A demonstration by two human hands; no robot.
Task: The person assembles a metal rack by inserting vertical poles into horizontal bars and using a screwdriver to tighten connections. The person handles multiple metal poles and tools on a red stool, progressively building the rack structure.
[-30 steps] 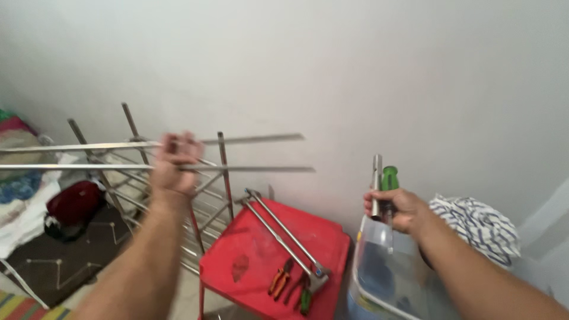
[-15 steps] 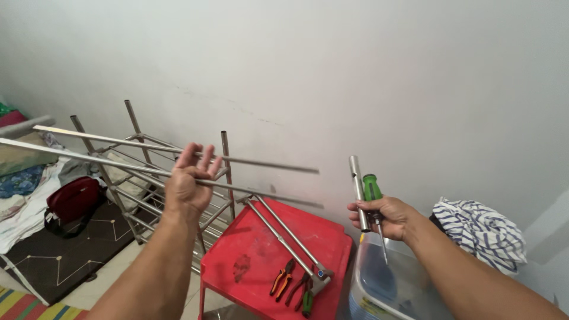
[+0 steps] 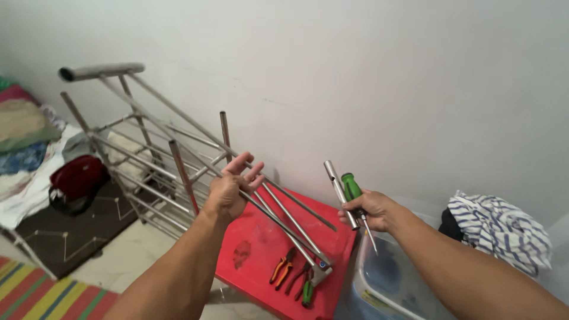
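My left hand [image 3: 232, 191] rests with loosely spread fingers on a pair of long steel rods [image 3: 178, 127] that slope from upper left down to the red plastic stool [image 3: 332, 240]. The rods end in a small metal bracket [image 3: 320, 272] on the stool. My right hand [image 3: 370, 210] grips a green-handled screwdriver [image 3: 352, 187] together with a short steel tube [image 3: 339, 191], both pointing up and left. On the stool lie orange-handled pliers [image 3: 283, 266], red-handled pliers [image 3: 298, 278] and a green-handled tool [image 3: 307, 293].
A steel rack frame [image 3: 139, 172] leans against the white wall at left. A red bag [image 3: 77, 178] lies on a dark mat [image 3: 65, 237] beside bedding. A clear plastic bin [image 3: 379, 290] stands right of the stool, with a striped cloth [image 3: 501, 228] behind it.
The long rods have swung from nearly level to a steep slope, far ends now raised at upper left. My left hand has opened and dropped lower. My right hand stays put.
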